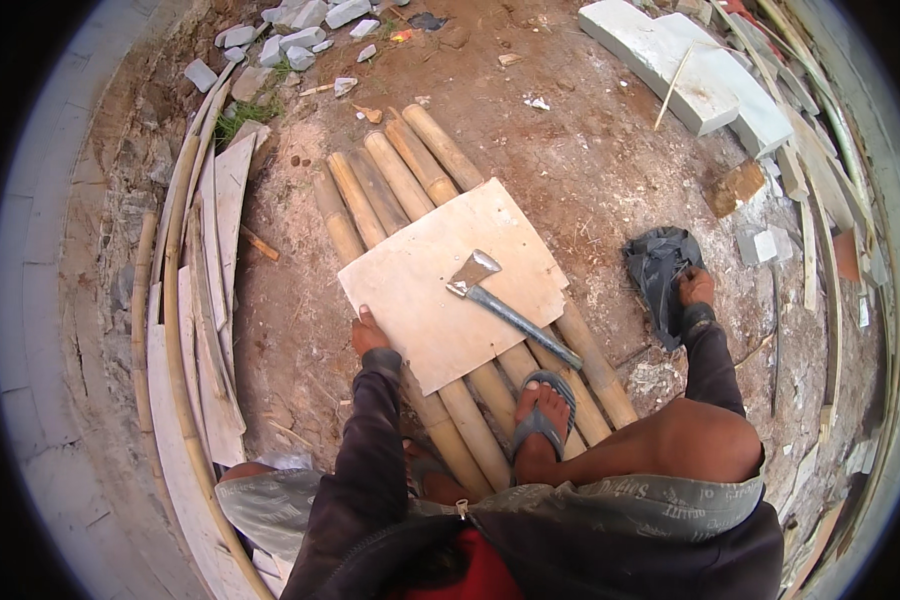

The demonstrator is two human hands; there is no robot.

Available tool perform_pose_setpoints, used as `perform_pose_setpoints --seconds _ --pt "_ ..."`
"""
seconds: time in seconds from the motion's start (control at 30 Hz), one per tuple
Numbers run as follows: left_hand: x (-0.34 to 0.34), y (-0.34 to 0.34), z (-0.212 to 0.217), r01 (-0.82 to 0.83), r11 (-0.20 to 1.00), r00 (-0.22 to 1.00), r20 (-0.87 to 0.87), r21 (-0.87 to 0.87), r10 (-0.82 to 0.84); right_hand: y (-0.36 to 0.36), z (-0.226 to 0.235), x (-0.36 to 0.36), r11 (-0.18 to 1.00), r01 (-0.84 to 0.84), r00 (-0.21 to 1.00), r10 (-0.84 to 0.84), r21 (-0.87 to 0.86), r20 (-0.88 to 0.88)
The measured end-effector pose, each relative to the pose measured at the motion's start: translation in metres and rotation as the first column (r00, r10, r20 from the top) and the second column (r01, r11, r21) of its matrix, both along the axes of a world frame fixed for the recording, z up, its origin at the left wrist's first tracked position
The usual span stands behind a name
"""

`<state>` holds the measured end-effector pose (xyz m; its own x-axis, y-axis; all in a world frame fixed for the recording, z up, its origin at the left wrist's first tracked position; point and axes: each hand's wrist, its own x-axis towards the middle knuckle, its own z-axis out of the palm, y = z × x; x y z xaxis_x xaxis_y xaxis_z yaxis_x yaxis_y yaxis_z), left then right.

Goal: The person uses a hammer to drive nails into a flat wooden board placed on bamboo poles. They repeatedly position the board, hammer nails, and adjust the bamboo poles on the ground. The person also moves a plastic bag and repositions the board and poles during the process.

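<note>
A pale, thin plywood sheet (425,290) with a notched right corner lies across a row of bamboo poles (470,425). My left hand (370,335) is closed on the sheet's left edge, the fingertips up on its face. On top of the sheet rests a hatchet (515,325), its steel head toward the far side and its grey handle slanting down to the right. Off to the right, my right hand (697,288) grips the edge of a crumpled black plastic bag (658,275) on the ground; its fingers are partly hidden.
My sandalled foot (542,420) stands on the poles. Long boards and bamboo strips (195,330) line the left side. Pale blocks (670,70) lie at the far right, with timber strips (815,270) beside them. Broken stones (305,35) are heaped at the far left on bare dirt.
</note>
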<state>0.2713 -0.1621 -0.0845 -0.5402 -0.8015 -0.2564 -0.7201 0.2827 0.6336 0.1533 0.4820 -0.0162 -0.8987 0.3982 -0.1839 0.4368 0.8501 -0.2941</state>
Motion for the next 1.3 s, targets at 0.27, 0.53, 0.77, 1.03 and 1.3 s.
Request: perform_pose_setpoints --seconds 0.27,0.53,0.77,1.03,1.3 --pt "-0.027 0.06 0.09 0.248 0.888 0.929 -0.166 -0.388 -0.332 0.021 0.05 0.007 0.966 -0.023 0.89 0.138 0.259 -0.434" --pt "-0.057 0.196 0.184 0.755 0.629 0.499 -0.461 -0.185 -0.734 -0.082 0.168 -0.025 0.921 -0.236 0.754 0.375 0.31 -0.54" --pt "-0.064 0.232 0.209 0.876 0.438 0.471 -0.562 0.204 -0.68 -0.231 0.208 -0.003 0.481 -0.836 0.548 0.715 -0.264 -0.434" --pt "-0.018 0.185 0.162 0.673 0.278 0.733 -0.568 0.686 -0.374 -0.295 0.156 0.024 0.376 -0.707 0.609 0.754 -0.599 -0.246" --pt "0.013 0.056 0.107 0.288 0.561 0.911 -0.403 0.776 0.091 -0.294 0.093 0.061 0.6 -0.703 0.624 0.778 -0.382 0.076"
